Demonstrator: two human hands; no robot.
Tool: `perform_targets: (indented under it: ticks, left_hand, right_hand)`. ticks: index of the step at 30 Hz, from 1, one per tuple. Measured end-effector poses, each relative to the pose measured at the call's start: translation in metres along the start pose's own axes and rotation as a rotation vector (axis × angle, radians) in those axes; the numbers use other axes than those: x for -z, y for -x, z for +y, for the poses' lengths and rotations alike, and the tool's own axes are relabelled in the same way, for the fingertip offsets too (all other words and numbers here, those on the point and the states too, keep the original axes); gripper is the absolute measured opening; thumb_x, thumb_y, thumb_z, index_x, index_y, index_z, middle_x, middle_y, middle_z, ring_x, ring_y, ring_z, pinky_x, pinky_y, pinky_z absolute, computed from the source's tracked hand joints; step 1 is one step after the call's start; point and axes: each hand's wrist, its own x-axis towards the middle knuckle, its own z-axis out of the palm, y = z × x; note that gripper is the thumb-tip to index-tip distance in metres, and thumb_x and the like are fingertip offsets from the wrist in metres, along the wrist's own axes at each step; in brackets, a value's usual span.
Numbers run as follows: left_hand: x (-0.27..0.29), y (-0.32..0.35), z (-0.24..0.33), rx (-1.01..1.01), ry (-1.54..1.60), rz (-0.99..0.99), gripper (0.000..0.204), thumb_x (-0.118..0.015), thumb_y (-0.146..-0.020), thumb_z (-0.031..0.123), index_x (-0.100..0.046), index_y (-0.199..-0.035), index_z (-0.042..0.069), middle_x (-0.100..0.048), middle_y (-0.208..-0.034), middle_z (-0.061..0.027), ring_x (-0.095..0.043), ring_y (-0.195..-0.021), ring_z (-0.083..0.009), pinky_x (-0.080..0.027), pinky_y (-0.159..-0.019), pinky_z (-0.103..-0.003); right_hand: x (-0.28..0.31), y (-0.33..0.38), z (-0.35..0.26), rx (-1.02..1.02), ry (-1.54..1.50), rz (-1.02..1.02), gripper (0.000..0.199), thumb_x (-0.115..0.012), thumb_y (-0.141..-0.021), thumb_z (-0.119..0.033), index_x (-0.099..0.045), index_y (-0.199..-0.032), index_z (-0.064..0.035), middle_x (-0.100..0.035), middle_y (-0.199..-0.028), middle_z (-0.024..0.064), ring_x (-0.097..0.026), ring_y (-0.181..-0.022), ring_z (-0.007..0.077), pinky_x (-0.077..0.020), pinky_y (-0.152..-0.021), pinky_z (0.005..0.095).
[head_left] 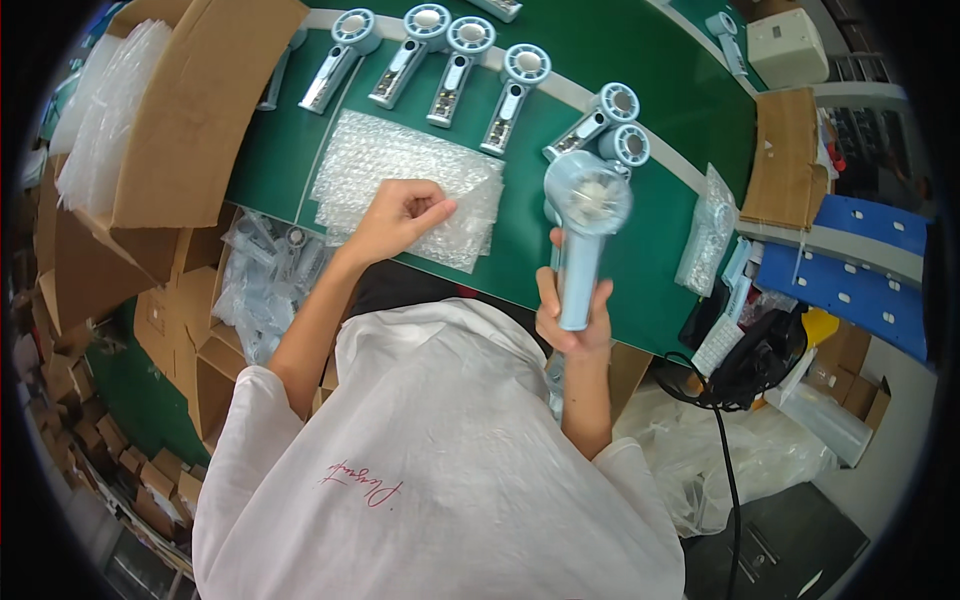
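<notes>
My right hand (572, 318) is wrapped around the smooth pale-blue handle of a handheld fan (585, 225), head up at centre right, probably to keep it clear. My left hand (400, 215) pinches the top sheet's edge on the bubble-wrap stack (400, 165), centre frame, on the green tabletop (600, 60). More fans (455, 55) line the upper edge.

Glossy plastic fan (583, 230), crinkly clear bubble wrap (410, 180).
</notes>
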Motion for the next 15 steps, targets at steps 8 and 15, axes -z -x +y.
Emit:
perform_targets:
  ticks: [8, 15]
  left_hand:
    - [0.006, -0.003, -0.003, -0.001, 0.055, -0.109, 0.022, -0.065, -0.089, 0.009, -0.061, -0.069, 0.002, -0.049, -0.061, 0.0039, -0.038, -0.055, -0.0054, -0.032, -0.052, -0.020]
    - [0.013, -0.006, -0.006, 0.041, 0.262, -0.058, 0.021, -0.061, -0.091, 0.010, -0.061, -0.071, 0.004, -0.048, -0.063, 0.0047, -0.037, -0.058, -0.0047, -0.031, -0.053, -0.019]
  right_hand:
    - [-0.005, -0.021, 0.039, 0.240, 1.171, 0.515, 0.056, -0.061, -0.089, 0.001, -0.042, -0.142, -0.0014, -0.061, -0.114, 0.0197, -0.063, -0.078, 0.0262, -0.0544, -0.071, 0.0337]
    - [0.013, -0.016, 0.044, 0.239, 2.088, 0.549, 0.060, -0.064, -0.086, 0.001, -0.047, -0.144, -0.0037, -0.063, -0.106, 0.0127, -0.060, -0.078, 0.0248, -0.0500, -0.075, 0.0332]
